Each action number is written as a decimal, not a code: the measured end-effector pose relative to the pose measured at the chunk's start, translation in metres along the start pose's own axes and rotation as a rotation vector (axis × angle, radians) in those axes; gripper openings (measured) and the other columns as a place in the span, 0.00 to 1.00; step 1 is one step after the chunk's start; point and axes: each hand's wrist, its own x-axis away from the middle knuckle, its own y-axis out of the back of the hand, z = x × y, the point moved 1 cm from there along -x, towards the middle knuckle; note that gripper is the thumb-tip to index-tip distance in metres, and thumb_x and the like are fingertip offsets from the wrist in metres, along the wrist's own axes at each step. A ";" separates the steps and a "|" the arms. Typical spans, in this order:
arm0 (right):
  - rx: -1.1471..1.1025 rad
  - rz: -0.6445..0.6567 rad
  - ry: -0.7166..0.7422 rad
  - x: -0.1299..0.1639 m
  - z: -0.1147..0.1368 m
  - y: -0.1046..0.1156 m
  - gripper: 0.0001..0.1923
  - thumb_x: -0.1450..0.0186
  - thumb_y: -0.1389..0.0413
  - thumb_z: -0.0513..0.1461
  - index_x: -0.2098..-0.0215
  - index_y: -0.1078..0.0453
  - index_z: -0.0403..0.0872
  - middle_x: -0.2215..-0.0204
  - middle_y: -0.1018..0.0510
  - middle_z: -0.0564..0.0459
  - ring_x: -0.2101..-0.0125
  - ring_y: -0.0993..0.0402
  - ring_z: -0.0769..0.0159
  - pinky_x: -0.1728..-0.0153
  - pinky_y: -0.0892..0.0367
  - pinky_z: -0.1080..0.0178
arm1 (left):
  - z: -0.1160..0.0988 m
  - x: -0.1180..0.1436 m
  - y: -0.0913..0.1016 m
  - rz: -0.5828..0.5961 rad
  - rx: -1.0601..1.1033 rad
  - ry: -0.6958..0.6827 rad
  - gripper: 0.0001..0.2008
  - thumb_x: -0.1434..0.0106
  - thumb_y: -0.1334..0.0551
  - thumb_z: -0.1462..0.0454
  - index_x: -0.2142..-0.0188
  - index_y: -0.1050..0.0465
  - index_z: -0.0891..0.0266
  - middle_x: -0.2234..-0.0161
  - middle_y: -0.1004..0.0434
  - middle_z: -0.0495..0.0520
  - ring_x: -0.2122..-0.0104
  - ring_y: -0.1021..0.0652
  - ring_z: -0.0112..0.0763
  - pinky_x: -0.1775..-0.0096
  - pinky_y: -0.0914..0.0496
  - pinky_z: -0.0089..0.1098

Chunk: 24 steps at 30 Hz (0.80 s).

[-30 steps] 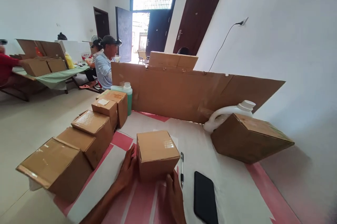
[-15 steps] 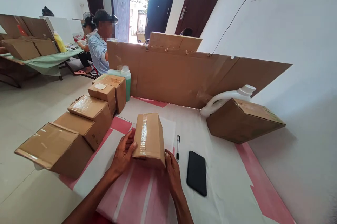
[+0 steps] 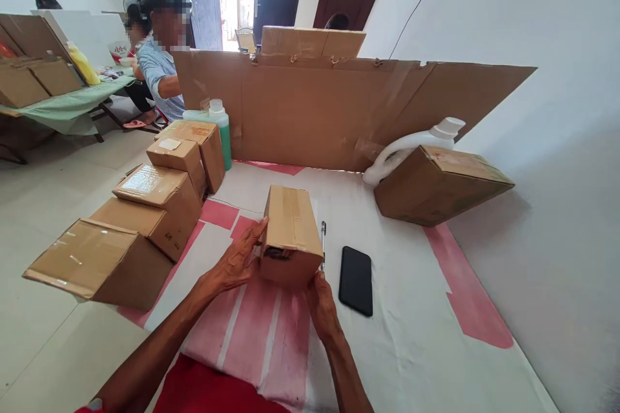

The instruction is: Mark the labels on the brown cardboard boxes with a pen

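A small cardboard box point(image 3: 293, 222) stands on the cloth in front of me, held between both hands. Its upper face has a dull tape seam, and a dark gap shows in its near face. My left hand point(image 3: 239, 259) presses its left side, with long fingers along the cardboard. At the lower right corner, my right hand point(image 3: 322, 303) grips the box; some of its fingertips are hidden behind the edge. A pen point(image 3: 323, 245) lies just right of the box, and a black phone point(image 3: 356, 280) is beside it.
Several cardboard boxes point(image 3: 155, 187) line the left edge, with a green-liquid bottle point(image 3: 224, 138) behind. A cardboard partition point(image 3: 300, 112) closes off the back. At right, a tilted box point(image 3: 436, 190) rests near a white jug point(image 3: 411, 141). Beyond sits a person point(image 3: 162, 70).
The box has been turned: its shiny tape strip no longer shows on top, and a dark gap now faces me. Both hands have shifted with it. My view has tilted down.
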 end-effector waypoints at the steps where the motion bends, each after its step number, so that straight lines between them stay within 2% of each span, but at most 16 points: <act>1: 0.057 0.014 0.007 0.002 0.009 0.002 0.37 0.32 0.55 0.65 0.40 0.29 0.51 0.45 0.20 0.44 0.44 0.25 0.50 0.45 0.29 0.48 | -0.008 -0.002 0.003 0.004 0.015 0.020 0.48 0.38 0.43 0.73 0.26 0.65 0.45 0.36 0.38 0.61 0.47 0.26 0.42 0.45 0.27 0.47; 3: 0.233 0.007 0.058 0.009 0.031 0.006 0.38 0.32 0.56 0.65 0.43 0.26 0.49 0.48 0.20 0.42 0.47 0.24 0.49 0.50 0.27 0.51 | -0.023 -0.003 0.010 -0.007 0.033 0.047 0.47 0.39 0.41 0.72 0.26 0.61 0.45 0.43 0.34 0.59 0.54 0.24 0.38 0.49 0.27 0.45; 6: 0.539 -0.080 0.136 0.022 0.066 0.006 0.35 0.32 0.53 0.65 0.51 0.23 0.46 0.52 0.22 0.41 0.54 0.23 0.51 0.57 0.26 0.56 | -0.036 -0.002 0.019 -0.025 0.088 0.065 0.42 0.36 0.37 0.67 0.28 0.54 0.45 0.49 0.31 0.55 0.53 0.26 0.38 0.48 0.28 0.43; 9: 0.680 -0.083 0.088 0.033 0.087 -0.002 0.32 0.33 0.49 0.63 0.54 0.23 0.45 0.57 0.22 0.42 0.60 0.23 0.53 0.61 0.26 0.57 | -0.038 0.002 0.022 -0.044 0.195 0.086 0.31 0.29 0.42 0.57 0.29 0.49 0.46 0.44 0.33 0.57 0.45 0.29 0.42 0.43 0.31 0.46; 11: 0.729 -0.054 0.066 0.038 0.092 -0.008 0.32 0.33 0.49 0.62 0.55 0.23 0.45 0.59 0.22 0.43 0.61 0.23 0.53 0.62 0.26 0.57 | -0.040 0.005 0.020 -0.104 0.236 0.090 0.27 0.26 0.48 0.51 0.31 0.46 0.48 0.36 0.40 0.59 0.37 0.35 0.47 0.38 0.37 0.51; 12: 0.741 -0.037 0.067 0.040 0.093 -0.010 0.31 0.32 0.50 0.62 0.56 0.22 0.46 0.59 0.22 0.43 0.62 0.24 0.54 0.63 0.26 0.57 | -0.042 0.006 0.019 -0.129 0.234 0.080 0.28 0.27 0.49 0.47 0.31 0.45 0.49 0.32 0.45 0.60 0.33 0.40 0.50 0.35 0.41 0.54; 14: 0.744 0.005 0.083 0.041 0.093 -0.014 0.29 0.30 0.53 0.60 0.59 0.21 0.48 0.59 0.22 0.44 0.62 0.24 0.55 0.62 0.27 0.57 | -0.048 0.006 0.016 -0.134 0.219 0.053 0.34 0.30 0.46 0.42 0.31 0.46 0.52 0.29 0.52 0.61 0.30 0.47 0.54 0.32 0.48 0.56; 16: 0.749 -0.053 0.138 0.038 0.095 -0.015 0.28 0.30 0.52 0.60 0.58 0.22 0.48 0.57 0.23 0.43 0.59 0.24 0.53 0.60 0.26 0.54 | -0.055 0.002 0.013 -0.113 0.233 0.043 0.39 0.33 0.41 0.43 0.29 0.50 0.53 0.29 0.51 0.62 0.30 0.46 0.54 0.31 0.50 0.55; 19: 0.745 -0.307 0.287 0.024 0.102 -0.017 0.34 0.37 0.43 0.61 0.43 0.28 0.47 0.41 0.30 0.38 0.44 0.31 0.43 0.52 0.27 0.47 | -0.063 -0.006 0.009 -0.128 0.237 0.054 0.39 0.33 0.37 0.50 0.29 0.53 0.52 0.31 0.46 0.61 0.32 0.41 0.49 0.31 0.46 0.51; 20: 0.698 -0.336 0.320 0.017 0.105 -0.020 0.38 0.38 0.40 0.60 0.38 0.33 0.48 0.37 0.34 0.38 0.40 0.35 0.42 0.48 0.29 0.45 | -0.065 -0.008 0.008 -0.134 0.218 0.048 0.38 0.33 0.36 0.52 0.29 0.52 0.51 0.31 0.46 0.60 0.32 0.42 0.49 0.31 0.46 0.51; 22: 0.508 -0.261 0.291 0.004 0.110 -0.029 0.42 0.39 0.38 0.57 0.32 0.41 0.52 0.33 0.37 0.42 0.36 0.38 0.44 0.41 0.34 0.45 | -0.067 -0.009 0.006 -0.148 0.197 0.041 0.37 0.33 0.36 0.53 0.30 0.50 0.50 0.31 0.46 0.59 0.31 0.44 0.50 0.31 0.48 0.52; 24: 0.277 -0.138 0.168 -0.004 0.114 -0.042 0.40 0.38 0.38 0.56 0.32 0.41 0.53 0.37 0.30 0.45 0.39 0.32 0.48 0.41 0.33 0.46 | -0.069 -0.007 0.004 -0.194 0.277 0.081 0.35 0.32 0.38 0.53 0.30 0.49 0.50 0.31 0.45 0.59 0.31 0.43 0.50 0.31 0.46 0.52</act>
